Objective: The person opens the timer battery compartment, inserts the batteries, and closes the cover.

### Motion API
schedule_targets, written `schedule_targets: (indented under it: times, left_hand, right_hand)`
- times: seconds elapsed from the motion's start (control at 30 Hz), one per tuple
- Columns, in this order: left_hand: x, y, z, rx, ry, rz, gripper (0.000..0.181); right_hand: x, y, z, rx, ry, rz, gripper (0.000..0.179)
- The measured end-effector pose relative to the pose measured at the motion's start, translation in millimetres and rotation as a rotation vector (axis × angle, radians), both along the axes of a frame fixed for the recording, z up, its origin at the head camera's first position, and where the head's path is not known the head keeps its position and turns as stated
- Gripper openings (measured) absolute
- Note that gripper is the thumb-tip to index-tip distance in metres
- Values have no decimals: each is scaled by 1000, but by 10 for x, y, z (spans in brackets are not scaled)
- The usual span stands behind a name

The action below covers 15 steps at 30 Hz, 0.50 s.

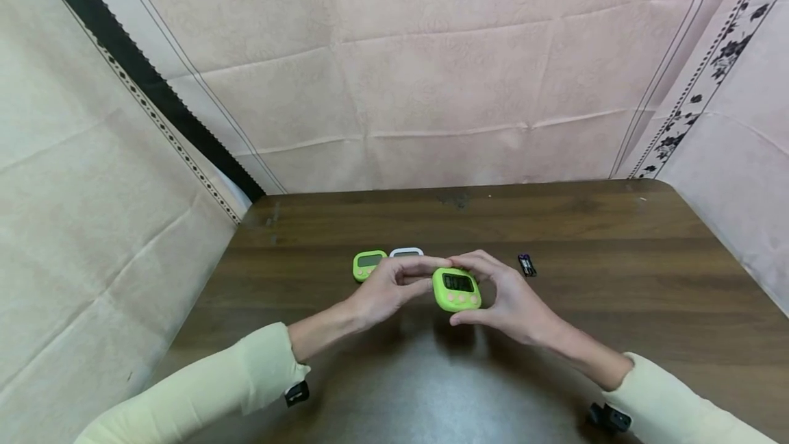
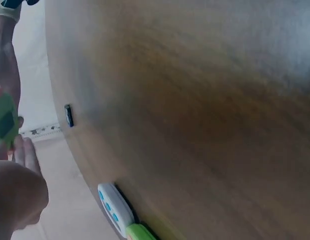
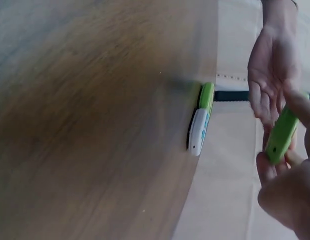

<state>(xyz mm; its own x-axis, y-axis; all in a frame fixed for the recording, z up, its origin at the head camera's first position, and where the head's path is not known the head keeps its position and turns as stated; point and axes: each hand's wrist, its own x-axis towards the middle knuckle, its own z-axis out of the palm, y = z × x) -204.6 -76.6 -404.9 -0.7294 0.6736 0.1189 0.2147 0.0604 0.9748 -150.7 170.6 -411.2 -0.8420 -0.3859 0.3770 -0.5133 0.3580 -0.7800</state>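
A lime-green digital timer (image 1: 457, 284) with a dark screen and pale round buttons is held up over the table, its face toward the head camera. My right hand (image 1: 514, 303) grips it by the edges, thumb low and fingers at the top. On its left side, my left hand (image 1: 385, 293) reaches in with fingers extended, their tips close to the timer's upper edge. The right wrist view shows the left palm (image 3: 275, 65) facing up beside the green timer (image 3: 284, 132). Its back is hidden from the head camera.
Behind the left hand, a second green timer (image 1: 368, 263) and a white timer (image 1: 408, 251) lie side by side on the brown wooden table (image 1: 585, 225). A small dark battery (image 1: 527, 265) lies beyond the right hand. Pale patterned cloth (image 1: 431, 88) hangs around the table.
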Motion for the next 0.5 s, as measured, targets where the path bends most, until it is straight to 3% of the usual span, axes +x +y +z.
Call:
schedule_targets:
  times: [0.13, 0.27, 0.5]
  left_hand:
    - [77, 9, 18, 44, -81, 85, 34]
    - [138, 14, 47, 118, -212, 109, 33]
    - [224, -34, 99, 64, -264, 152, 36]
  right_hand:
    - [51, -62, 31, 69, 172, -80, 85]
    - [95, -92, 35, 119, 295, -131, 86]
    - [139, -129, 13, 221, 451, -117, 86]
